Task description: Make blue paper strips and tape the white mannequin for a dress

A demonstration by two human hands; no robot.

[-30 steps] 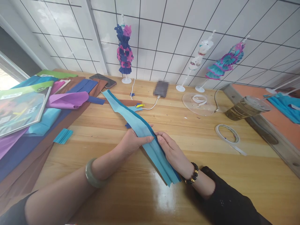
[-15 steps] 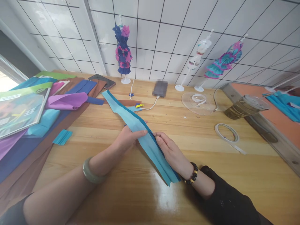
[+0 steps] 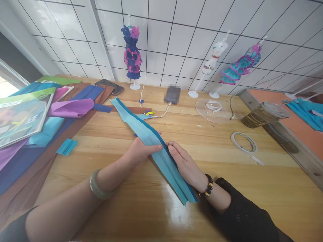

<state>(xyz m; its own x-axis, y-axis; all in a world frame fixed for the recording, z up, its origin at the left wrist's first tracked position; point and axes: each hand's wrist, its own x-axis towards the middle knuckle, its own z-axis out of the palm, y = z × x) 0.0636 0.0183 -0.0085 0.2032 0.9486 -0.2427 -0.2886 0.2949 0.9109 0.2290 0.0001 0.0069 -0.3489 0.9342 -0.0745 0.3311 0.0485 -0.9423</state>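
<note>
Light blue strip (image 3: 145, 131): over the middle of the table (image 3: 116, 215), slanting from far left to near right, with a darker blue band along its far edge; held by both hands
Left hand (image 3: 141, 149): thumb laid on the upper face, fingers passing beneath, strip pinched between them; pale bangle (image 3: 94, 185) at the wrist
Right hand (image 3: 185, 161): thumb and forefinger pressed together on the darker edge, just beside the left thumb tip; beaded bracelet (image 3: 209, 187) at the wrist
Right fingertips: a thin dark item appears to show there, too small to identify
Pleated blue piece (image 3: 67, 147): flat on the table, left of the hands, apart from the strip
Left side: book (image 3: 25, 116) lying on coloured sheets (image 3: 30, 164)
Right side: tape roll (image 3: 233, 139) flat, its free end trailing; lidded cup (image 3: 263, 116) tilted beyond it
Back: three dressed stands (image 3: 133, 57) before the tiled wall (image 3: 161, 40)
</note>
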